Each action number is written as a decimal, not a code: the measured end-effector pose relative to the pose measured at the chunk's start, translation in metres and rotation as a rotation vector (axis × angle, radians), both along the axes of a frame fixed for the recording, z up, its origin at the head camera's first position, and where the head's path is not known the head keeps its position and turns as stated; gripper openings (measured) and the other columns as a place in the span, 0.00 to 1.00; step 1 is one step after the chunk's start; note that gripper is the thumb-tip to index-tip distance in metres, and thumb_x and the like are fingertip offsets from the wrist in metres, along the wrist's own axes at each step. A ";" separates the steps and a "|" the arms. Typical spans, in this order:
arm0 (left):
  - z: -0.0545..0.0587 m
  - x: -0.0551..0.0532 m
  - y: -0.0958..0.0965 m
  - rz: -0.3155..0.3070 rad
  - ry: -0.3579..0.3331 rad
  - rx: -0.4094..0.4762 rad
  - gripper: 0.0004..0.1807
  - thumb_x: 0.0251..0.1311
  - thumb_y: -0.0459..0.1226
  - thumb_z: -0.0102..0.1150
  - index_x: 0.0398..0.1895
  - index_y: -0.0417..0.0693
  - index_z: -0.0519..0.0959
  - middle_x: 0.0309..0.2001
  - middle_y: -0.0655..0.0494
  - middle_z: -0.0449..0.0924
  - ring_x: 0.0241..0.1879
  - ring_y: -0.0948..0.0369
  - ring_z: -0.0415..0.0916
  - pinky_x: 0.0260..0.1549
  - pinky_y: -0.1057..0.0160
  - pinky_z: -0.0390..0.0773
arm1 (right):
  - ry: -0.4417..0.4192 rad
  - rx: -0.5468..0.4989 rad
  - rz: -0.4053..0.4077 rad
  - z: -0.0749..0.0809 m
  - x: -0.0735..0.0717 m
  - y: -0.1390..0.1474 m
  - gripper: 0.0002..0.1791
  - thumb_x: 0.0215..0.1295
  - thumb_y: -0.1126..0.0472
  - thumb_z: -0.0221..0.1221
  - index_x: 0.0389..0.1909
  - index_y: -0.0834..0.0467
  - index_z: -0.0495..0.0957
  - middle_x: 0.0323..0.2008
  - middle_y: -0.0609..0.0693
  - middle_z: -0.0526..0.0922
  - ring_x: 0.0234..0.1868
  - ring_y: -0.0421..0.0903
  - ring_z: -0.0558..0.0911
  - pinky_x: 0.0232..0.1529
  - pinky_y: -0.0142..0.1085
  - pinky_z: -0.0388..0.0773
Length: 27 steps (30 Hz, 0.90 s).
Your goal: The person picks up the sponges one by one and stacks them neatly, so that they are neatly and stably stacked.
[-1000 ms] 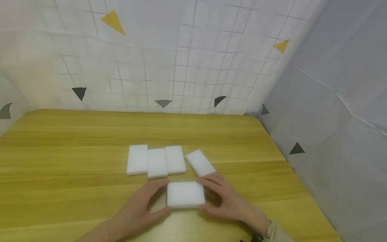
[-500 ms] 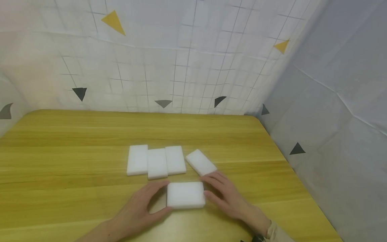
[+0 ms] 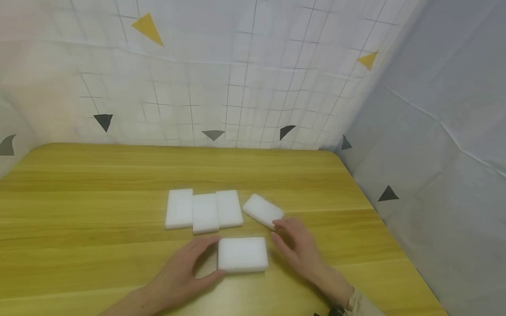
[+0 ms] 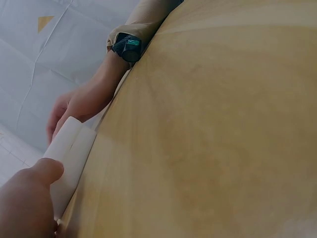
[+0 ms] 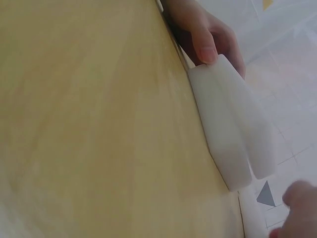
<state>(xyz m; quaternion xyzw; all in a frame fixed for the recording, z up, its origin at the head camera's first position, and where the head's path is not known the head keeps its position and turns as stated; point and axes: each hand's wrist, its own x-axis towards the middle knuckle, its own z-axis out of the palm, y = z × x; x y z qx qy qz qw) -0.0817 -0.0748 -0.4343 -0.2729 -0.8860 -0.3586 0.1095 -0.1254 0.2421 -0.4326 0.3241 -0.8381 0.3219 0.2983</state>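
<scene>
Two white sponges (image 3: 243, 254) lie stacked flat near the front of the table; a seam between them shows in the right wrist view. My left hand (image 3: 179, 267) holds the left end of this stack, thumb on the near long side and a finger on the far one. In the left wrist view its thumb (image 4: 47, 171) presses against the sponges. My right hand (image 3: 298, 248) is just right of the stack, apart from it. Its fingertips touch the right end of a slanted white sponge (image 3: 262, 210) lying flat behind; the thumb sits nearer the front.
Behind the stack, three more white sponges (image 3: 205, 213) lie side by side, the middle one set slightly nearer. They rest on a wooden table (image 3: 99, 184). White sheeting (image 3: 197, 87) with grid lines and triangles stands behind, and grey sheeting (image 3: 446, 153) on the right.
My right hand has let go of the stack and moved right and away to the slanted sponge. That sponge has turned more crosswise. The left hand and stack have stayed put.
</scene>
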 end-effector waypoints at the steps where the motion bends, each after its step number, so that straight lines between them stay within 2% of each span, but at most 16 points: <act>1: 0.000 0.000 0.000 0.000 0.000 0.001 0.39 0.55 0.58 0.69 0.67 0.54 0.72 0.64 0.67 0.74 0.63 0.64 0.73 0.62 0.54 0.76 | -0.005 -0.013 -0.037 0.000 0.000 0.000 0.15 0.60 0.66 0.65 0.49 0.61 0.81 0.42 0.50 0.83 0.44 0.48 0.80 0.52 0.30 0.76; 4: 0.000 0.000 0.001 0.001 0.001 0.001 0.38 0.55 0.58 0.70 0.67 0.54 0.73 0.64 0.67 0.75 0.62 0.64 0.73 0.61 0.55 0.76 | -0.032 -0.030 -0.165 -0.001 -0.002 0.002 0.16 0.56 0.67 0.68 0.47 0.62 0.80 0.40 0.51 0.83 0.43 0.48 0.80 0.50 0.30 0.76; 8: 0.000 0.000 0.001 0.003 0.008 -0.004 0.38 0.55 0.58 0.70 0.67 0.54 0.73 0.64 0.67 0.75 0.62 0.64 0.74 0.61 0.55 0.77 | -0.058 -0.026 -0.284 -0.001 -0.004 0.004 0.19 0.54 0.65 0.72 0.46 0.62 0.80 0.39 0.53 0.83 0.44 0.49 0.80 0.47 0.34 0.77; 14: -0.001 -0.001 0.001 -0.002 0.014 0.001 0.38 0.55 0.58 0.69 0.67 0.54 0.73 0.64 0.68 0.74 0.62 0.65 0.74 0.61 0.55 0.77 | -0.166 -0.001 -0.395 -0.002 -0.006 0.005 0.29 0.49 0.56 0.76 0.51 0.63 0.80 0.41 0.54 0.82 0.45 0.49 0.79 0.46 0.45 0.79; 19: -0.001 -0.001 0.000 -0.005 0.008 0.008 0.38 0.55 0.58 0.69 0.67 0.55 0.72 0.64 0.68 0.74 0.62 0.65 0.74 0.61 0.55 0.77 | -0.254 0.039 -0.418 -0.002 -0.007 0.006 0.34 0.50 0.51 0.76 0.56 0.64 0.78 0.49 0.57 0.80 0.52 0.54 0.77 0.54 0.51 0.77; 24: -0.001 -0.001 0.000 -0.007 0.016 0.009 0.38 0.55 0.57 0.70 0.67 0.54 0.73 0.63 0.68 0.75 0.62 0.64 0.74 0.61 0.55 0.77 | -0.343 0.089 -0.389 -0.001 -0.007 0.006 0.37 0.55 0.48 0.72 0.62 0.63 0.75 0.57 0.59 0.77 0.60 0.58 0.74 0.62 0.55 0.73; 27: -0.001 -0.001 0.000 -0.014 0.014 0.014 0.38 0.55 0.57 0.70 0.67 0.53 0.73 0.64 0.67 0.74 0.62 0.64 0.74 0.61 0.55 0.77 | -0.366 0.111 -0.368 0.000 -0.007 0.007 0.36 0.58 0.48 0.71 0.63 0.62 0.74 0.60 0.59 0.76 0.62 0.59 0.73 0.64 0.56 0.72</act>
